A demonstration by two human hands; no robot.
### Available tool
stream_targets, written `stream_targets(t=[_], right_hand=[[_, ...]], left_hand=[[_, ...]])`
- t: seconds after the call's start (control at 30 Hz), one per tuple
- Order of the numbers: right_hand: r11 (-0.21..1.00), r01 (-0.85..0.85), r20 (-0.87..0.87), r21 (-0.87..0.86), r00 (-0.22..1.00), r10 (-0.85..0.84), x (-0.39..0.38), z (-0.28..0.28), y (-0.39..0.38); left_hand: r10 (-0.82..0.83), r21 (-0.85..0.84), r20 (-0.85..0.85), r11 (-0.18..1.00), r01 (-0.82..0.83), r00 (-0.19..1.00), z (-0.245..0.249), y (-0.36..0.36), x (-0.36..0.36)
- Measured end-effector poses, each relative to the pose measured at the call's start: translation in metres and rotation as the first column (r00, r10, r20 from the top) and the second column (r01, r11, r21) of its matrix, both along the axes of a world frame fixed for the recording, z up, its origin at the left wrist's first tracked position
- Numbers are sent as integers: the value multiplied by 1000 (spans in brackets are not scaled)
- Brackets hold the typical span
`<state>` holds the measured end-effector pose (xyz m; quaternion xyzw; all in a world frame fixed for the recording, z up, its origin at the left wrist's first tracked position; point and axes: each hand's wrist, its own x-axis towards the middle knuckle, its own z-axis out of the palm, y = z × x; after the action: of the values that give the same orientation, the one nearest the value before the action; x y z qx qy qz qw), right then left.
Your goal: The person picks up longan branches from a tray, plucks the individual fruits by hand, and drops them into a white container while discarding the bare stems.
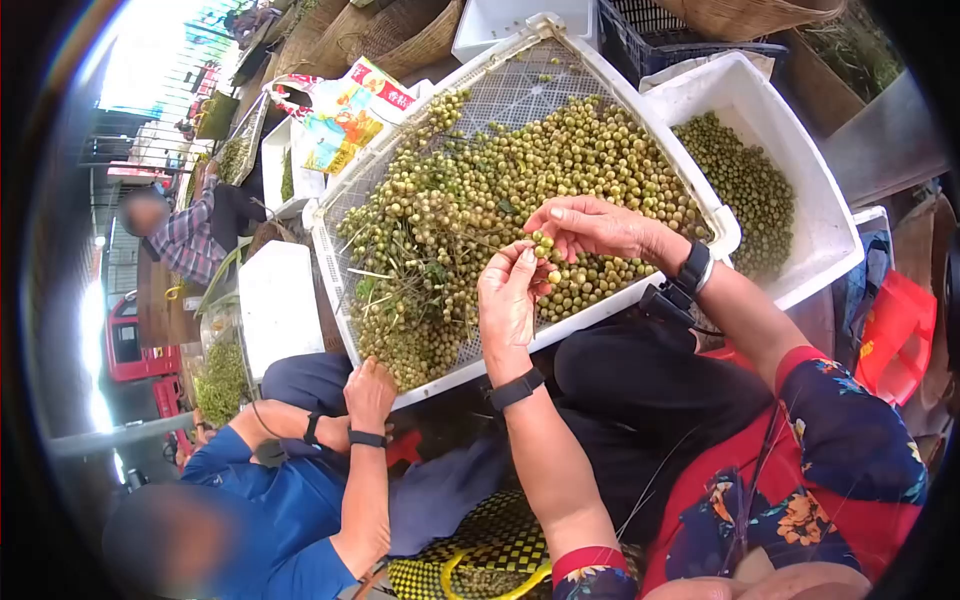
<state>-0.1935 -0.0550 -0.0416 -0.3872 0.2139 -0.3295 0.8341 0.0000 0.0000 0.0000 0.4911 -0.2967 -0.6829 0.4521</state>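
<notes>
My left hand (512,290) is closed in a pinch on a small sprig of round yellow-green fruits (541,243), above a white mesh-bottomed tray (345,325). Curled in from the right, my right hand (590,228) has its fingertips at the same fruits, and they partly hide what they grip. Beneath both hands lies a heap of loose round fruits (610,150). On the tray's left side the fruits (400,270) are still on thin stems with some leaves.
A white box (830,215) of loose fruits stands right of the tray. At lower left, a co-worker in blue has a hand (370,390) at the tray's edge. A person in plaid (185,235) sits farther back. A yellow-black woven basket (450,565) is below.
</notes>
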Motion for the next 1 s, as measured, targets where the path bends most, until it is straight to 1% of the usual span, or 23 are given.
stream_targets(t=[0.07, 0.1, 0.17, 0.2, 0.23, 0.3, 0.33, 0.47, 0.53, 0.57, 0.6, 0.63, 0.77, 0.8, 0.83, 0.87, 0.9, 0.97, 1.0], right_hand=[[999, -37, 29, 11, 999, 37, 9, 8, 6], [999, -37, -15, -12, 999, 37, -3, 2, -6], [992, 8, 74, 128, 997, -17, 10, -4, 5], [980, -29, 169, 198, 986, -5, 14, -4, 7], [979, -28, 170, 200, 985, -7, 16, -4, 8], [959, -79, 219, 271, 975, 18, 18, -4, 11], [953, -66, 178, 294, 984, 13, 17, -1, 11], [958, -62, 228, 281, 974, -4, 16, -8, 14], [950, -70, 290, 304, 957, -22, 16, -7, 18], [950, -70, 289, 305, 957, -23, 15, -11, 18], [938, -59, 303, 342, 952, -50, 14, -14, 18], [924, -50, 316, 380, 946, -79, 14, -17, 19], [904, -45, 324, 426, 940, -106, 12, -20, 21], [900, -50, 343, 432, 932, -113, 10, -14, 21], [898, -55, 364, 437, 924, -121, 9, -7, 20], [899, 5, 249, 438, 960, -127, 5, -1, 22], [900, 9, 248, 436, 960, -129, 0, -2, 23], [965, 64, 145, 255, 984, -104, -17, -5, 25], [980, 136, -25, 143, 991, -133, -30, 12, 30]], left_hand=[[9, 7, 71, 1000, -9, 997, 7, 3, 3], [10, -17, 27, 1000, -9, 1000, -8, -8, -11], [38, -13, 71, 999, -37, 997, -4, 0, -5], [36, -12, 75, 999, -35, 997, -5, 0, -3], [19, -6, 46, 1000, -19, 999, -5, 0, -2], [1, 6, 20, 1000, -1, 1000, -6, 1, -2], [-12, 12, 10, 1000, 12, 1000, -6, 2, -4], [-30, 28, -26, 999, 31, 999, -4, 2, -9], [-46, 31, -34, 998, 47, 998, -7, 1, -9], [-60, 32, -43, 998, 61, 997, -8, 1, -9], [-60, 33, -43, 998, 61, 997, -8, 1, -9], [-51, 34, -82, 998, 54, 995, -7, 1, -9], [-55, 21, -184, 998, 60, 981, -9, 0, -10], [-57, 22, -183, 998, 62, 982, -10, 0, -10], [-14, 30, -196, 999, 20, 981, -11, -1, -10], [30, 38, -210, 999, -22, 977, -12, -1, -11], [27, 37, -212, 999, -20, 977, -13, -2, -11], [70, -1, -225, 997, -72, 972, -12, -3, -8], [120, 35, -139, 993, -116, 983, -11, -3, -10]])
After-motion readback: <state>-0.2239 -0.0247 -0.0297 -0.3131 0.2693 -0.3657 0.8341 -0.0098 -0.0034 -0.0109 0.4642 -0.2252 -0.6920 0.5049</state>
